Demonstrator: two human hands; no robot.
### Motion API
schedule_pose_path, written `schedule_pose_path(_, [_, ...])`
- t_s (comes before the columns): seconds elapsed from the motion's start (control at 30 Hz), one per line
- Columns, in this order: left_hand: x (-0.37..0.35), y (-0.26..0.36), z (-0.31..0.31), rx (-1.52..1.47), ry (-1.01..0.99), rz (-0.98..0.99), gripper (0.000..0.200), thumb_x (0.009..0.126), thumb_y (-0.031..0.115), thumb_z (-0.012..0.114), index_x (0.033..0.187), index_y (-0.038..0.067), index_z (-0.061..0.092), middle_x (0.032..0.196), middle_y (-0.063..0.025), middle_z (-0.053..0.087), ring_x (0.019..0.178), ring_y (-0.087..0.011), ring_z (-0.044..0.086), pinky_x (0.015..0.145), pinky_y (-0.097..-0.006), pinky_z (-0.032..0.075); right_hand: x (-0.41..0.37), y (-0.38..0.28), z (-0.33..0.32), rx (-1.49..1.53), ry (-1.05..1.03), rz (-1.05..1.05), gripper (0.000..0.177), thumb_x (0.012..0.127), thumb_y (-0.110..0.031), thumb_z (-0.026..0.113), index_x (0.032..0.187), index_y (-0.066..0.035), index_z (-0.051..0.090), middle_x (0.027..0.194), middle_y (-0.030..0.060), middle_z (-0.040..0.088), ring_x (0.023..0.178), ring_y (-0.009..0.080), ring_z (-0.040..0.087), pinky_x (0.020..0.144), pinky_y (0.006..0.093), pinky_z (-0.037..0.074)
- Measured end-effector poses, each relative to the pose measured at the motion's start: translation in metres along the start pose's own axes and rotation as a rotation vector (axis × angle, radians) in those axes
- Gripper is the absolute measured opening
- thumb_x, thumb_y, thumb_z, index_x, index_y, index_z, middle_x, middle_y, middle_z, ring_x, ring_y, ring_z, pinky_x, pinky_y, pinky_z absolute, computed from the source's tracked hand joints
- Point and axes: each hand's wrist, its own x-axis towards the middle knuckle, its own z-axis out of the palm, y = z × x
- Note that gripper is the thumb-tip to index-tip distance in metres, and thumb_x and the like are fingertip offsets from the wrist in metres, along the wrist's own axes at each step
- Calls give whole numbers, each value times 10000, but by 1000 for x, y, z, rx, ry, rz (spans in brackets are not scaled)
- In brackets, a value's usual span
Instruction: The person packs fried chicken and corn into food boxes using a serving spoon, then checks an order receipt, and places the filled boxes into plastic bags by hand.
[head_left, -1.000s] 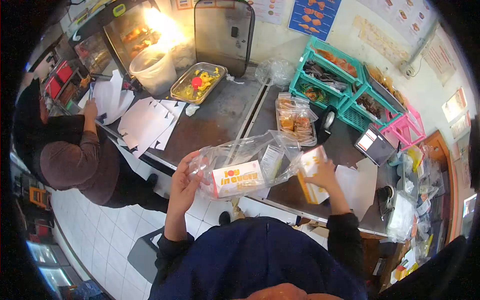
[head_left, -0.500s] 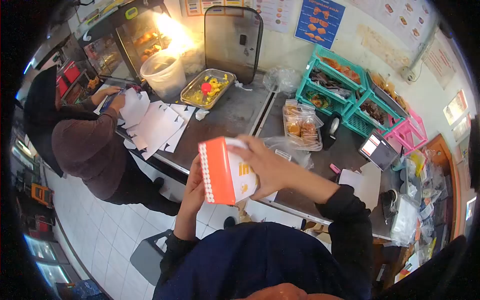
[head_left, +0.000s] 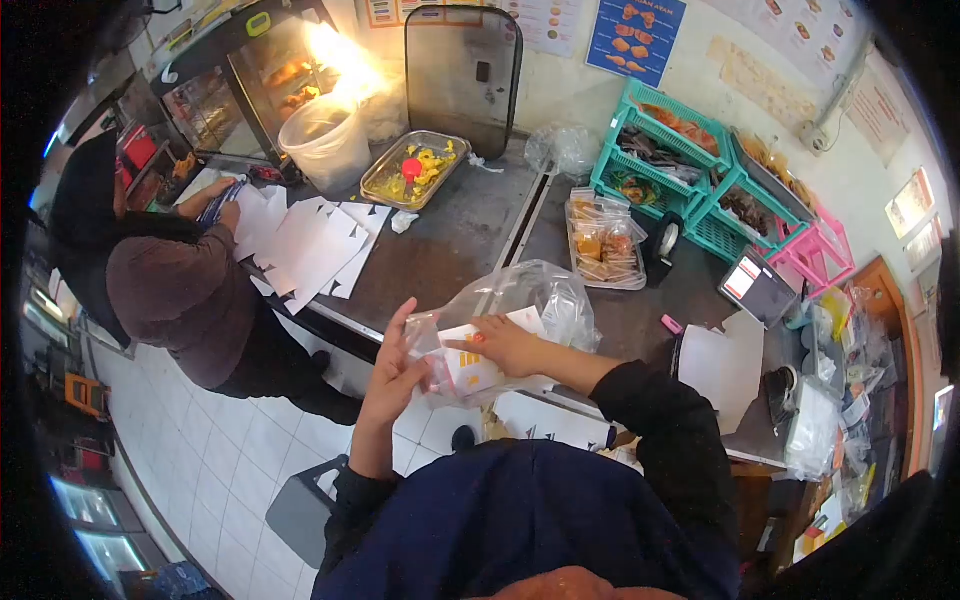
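Observation:
A white and orange printed cardboard food box (head_left: 470, 372) is at the counter's front edge, partly inside a clear plastic bag (head_left: 555, 292). My right hand (head_left: 508, 345) lies over the top of the box, its fingers gripping it. At the bag's mouth is my left hand (head_left: 392, 372), with the thumb and forefinger spread along the plastic edge and the film caught at the fingers. The bag's far part bulges over the counter, beyond the box. Plastic film partly covers the box's orange side.
A co-worker (head_left: 170, 270) stands at the left beside flat white cardboard sheets (head_left: 315, 245). A metal tray of yellow food (head_left: 418, 172) and a bucket (head_left: 325, 140) are behind. Rightward are a tray of sauce packets (head_left: 605, 245), green baskets (head_left: 665, 160) and a tablet screen (head_left: 755, 288).
The box has turned, moved slightly right and gone partly into the clear bag, which now spreads around it. My left hand has left the box's orange side and is at the bag's mouth.

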Motion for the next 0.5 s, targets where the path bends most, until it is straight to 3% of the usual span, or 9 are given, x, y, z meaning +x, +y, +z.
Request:
schedule_pose_path(0.03, [-1,-1,-4,-32,-5,-5,636,737,-57,434,1286,116,163,1218,-143,393,683,-38,495,495,-151,396,-8,9,4,193,-92,47,882,503,-223,712,1269,-250,274,1170,235,337,1112,358,323,901,422,254])
schedule_pose_path(0.13, [1,-2,-4,-28,4,-27,621,740,-55,440,1278,110,178,1217,-160,393,655,-32,492,484,-143,391,-27,7,-69,50,-226,218,815,543,-204,686,1257,-237,297,1185,223,330,1123,353,315,908,462,244])
schedule_pose_path(0.2, [3,5,-3,28,-40,-88,585,752,-35,441,1267,102,198,1133,-150,468,643,-25,489,487,-140,386,-50,15,-98,-36,-67,393,783,544,-194,689,1236,-182,321,1240,202,287,1178,372,231,934,509,176])
schedule_pose_path(0.27, [6,7,-3,103,-60,-130,539,765,-15,439,1249,93,228,1019,-127,532,634,-24,490,499,-146,387,-63,17,-109,-444,224,645,742,523,-199,698,1187,-131,374,1246,206,282,1183,374,220,899,489,262])
schedule_pose_path(0.33, [12,4,-8,212,-69,-162,482,780,7,433,1227,82,268,875,-91,587,629,-31,494,522,-161,393,-81,50,-80,-661,261,837,670,554,-168,670,1164,-128,398,1170,207,377,1110,355,340,818,456,355])
schedule_pose_path(0.37, [18,-4,-11,134,1,4,414,802,38,431,1198,89,320,816,-64,566,654,-72,515,587,-188,400,-90,68,-72,-767,276,932,634,569,-152,656,1153,-127,409,1133,207,424,1073,345,401,778,440,401])
schedule_pose_path(0.43, [27,25,-7,0,86,-43,409,804,49,433,1193,84,312,846,-83,560,650,-105,529,620,-208,425,-106,110,-113,-21,-138,935,515,616,-96,598,1104,-98,433,1005,184,506,889,287,515,663,387,452])
schedule_pose_path(0.5, [38,51,4,-101,115,-80,399,805,57,442,1183,89,320,917,-105,525,703,-139,532,661,-234,434,-112,100,-155,680,-174,901,341,678,-47,514,1012,-45,449,806,118,549,675,206,554,563,313,465])
